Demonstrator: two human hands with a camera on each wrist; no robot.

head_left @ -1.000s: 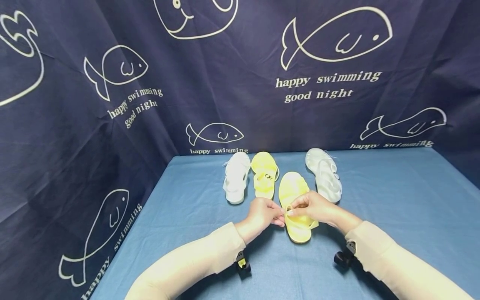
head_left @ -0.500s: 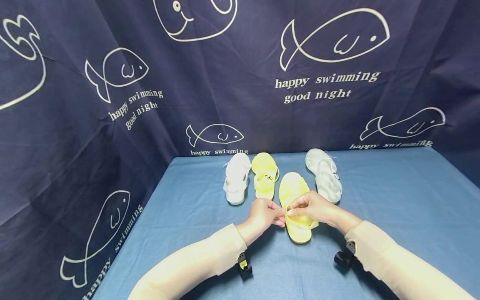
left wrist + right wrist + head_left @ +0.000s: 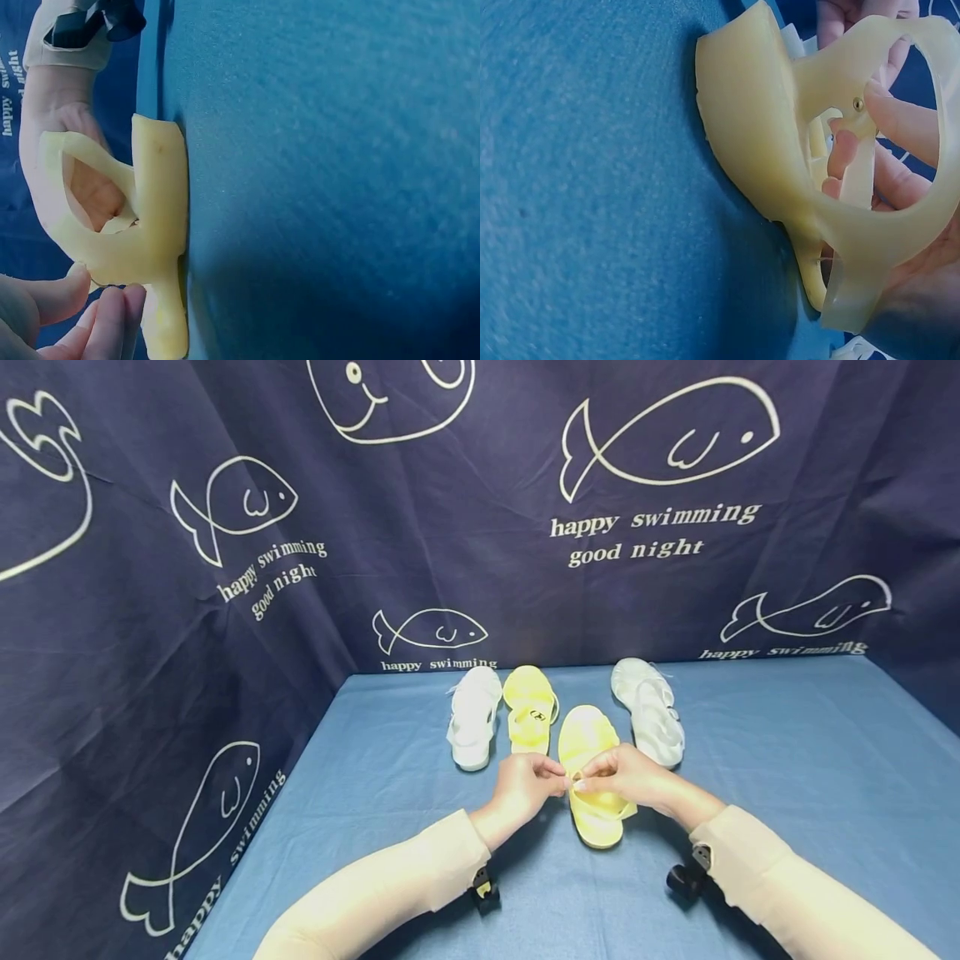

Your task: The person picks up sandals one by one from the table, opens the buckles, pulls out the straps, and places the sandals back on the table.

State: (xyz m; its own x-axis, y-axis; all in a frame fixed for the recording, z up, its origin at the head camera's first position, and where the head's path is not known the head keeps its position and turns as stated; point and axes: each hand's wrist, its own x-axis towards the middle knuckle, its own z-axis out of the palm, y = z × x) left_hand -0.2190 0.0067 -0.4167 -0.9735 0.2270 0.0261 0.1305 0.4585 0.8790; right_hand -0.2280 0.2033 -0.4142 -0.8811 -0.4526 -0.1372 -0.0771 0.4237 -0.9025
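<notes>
A yellow sandal (image 3: 587,732) lies sole down on the blue table, toe strap toward the viewer, between my two hands. My right hand (image 3: 630,774) reaches through the sandal's strap opening and pinches its strap (image 3: 866,49), thumb beside a small metal stud (image 3: 858,104). On the other side, my left hand (image 3: 522,787) holds thumb and fingertips at the strap's left edge. In the left wrist view, the left thumb (image 3: 64,295) meets the strap's rim and the fingers lie just below it. What sits between the left fingertips is mostly hidden.
A second yellow sandal (image 3: 528,689) lies behind the left hand, with a white sandal (image 3: 472,718) to its left. Another white sandal (image 3: 648,710) rests behind the right hand. A dark blue fish-print curtain (image 3: 480,527) hangs behind the blue table (image 3: 810,777).
My left hand's lower fingers have drawn up and in toward its thumb at the strap edge. The right hand and the sandal stay in place.
</notes>
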